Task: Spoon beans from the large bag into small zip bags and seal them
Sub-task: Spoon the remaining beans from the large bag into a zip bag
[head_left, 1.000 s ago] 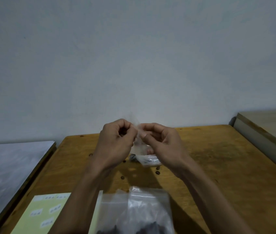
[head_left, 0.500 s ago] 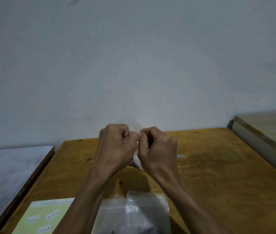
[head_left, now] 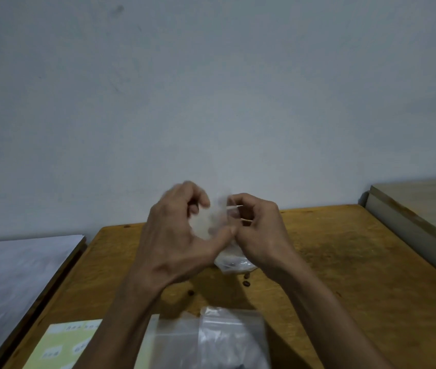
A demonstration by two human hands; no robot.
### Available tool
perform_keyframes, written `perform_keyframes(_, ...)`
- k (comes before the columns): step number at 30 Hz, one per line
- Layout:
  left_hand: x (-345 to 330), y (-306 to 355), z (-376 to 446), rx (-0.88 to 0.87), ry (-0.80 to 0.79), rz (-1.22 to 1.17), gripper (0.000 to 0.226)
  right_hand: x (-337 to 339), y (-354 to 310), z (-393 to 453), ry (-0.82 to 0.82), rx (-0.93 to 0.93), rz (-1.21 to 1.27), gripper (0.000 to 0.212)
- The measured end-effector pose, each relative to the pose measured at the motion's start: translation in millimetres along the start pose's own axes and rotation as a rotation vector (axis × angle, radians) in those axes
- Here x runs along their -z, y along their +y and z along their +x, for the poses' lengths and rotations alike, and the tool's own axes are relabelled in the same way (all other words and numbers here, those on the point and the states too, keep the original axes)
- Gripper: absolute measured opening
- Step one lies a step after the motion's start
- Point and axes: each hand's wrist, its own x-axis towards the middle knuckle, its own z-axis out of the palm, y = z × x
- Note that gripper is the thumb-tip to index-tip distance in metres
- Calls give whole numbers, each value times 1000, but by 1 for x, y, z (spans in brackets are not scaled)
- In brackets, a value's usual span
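Note:
Both my hands are raised above the wooden table [head_left: 344, 262] with a small clear zip bag [head_left: 211, 219] held between them. My left hand [head_left: 177, 235] is blurred, its fingers curled around the bag's left side and its thumb pressing the lower edge. My right hand [head_left: 259, 230] pinches the bag's right edge. Below the hands lies a small heap of clear zip bags [head_left: 234, 263]. The large clear bag [head_left: 227, 339] lies at the near edge; its beans are mostly cut off by the frame. No spoon is visible.
A few loose dark beans [head_left: 245, 283] lie on the table. A pale yellow label sheet [head_left: 62, 347] lies near left. A grey-white board [head_left: 17, 275] borders the left edge, a beige surface [head_left: 424, 209] the right, and a wall stands behind.
My fists, pressed together half a second ago, have spread apart. The small bag now shows stretched between them and my left hand is in motion.

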Motion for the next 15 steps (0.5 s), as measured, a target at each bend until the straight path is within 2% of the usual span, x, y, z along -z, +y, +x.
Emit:
perform_keyframes(2, 1, -13, 2, -54, -159, 224, 109, 2, 2, -1, -60, -54, 167, 20)
perform_keyframes(3, 0, -18, 4, -73, -266, 307, 129, 3, 3, -1, -88, -73, 234, 19)
perform_keyframes(4, -1, -20, 5, -78, -361, 361, 138, 2, 3, -2, -108, -89, 276, 20)
perform_keyframes(6, -7, -22, 6, -59, -410, 388, 134, 2, 8, 0, -131, -98, 250, 28)
perform_keyframes(10, -13, -20, 2, -140, -284, 472, 100, 9, 12, 0, -60, -75, -17, 41)
perform_keyframes(12, -15, -22, 2, -143, -304, 517, 92, 7, 12, -1, -16, -39, -146, 32)
perform_keyframes(15, -19, -34, 4, -98, -359, 500, 91, 8, 16, 0, 51, -10, -132, 28)
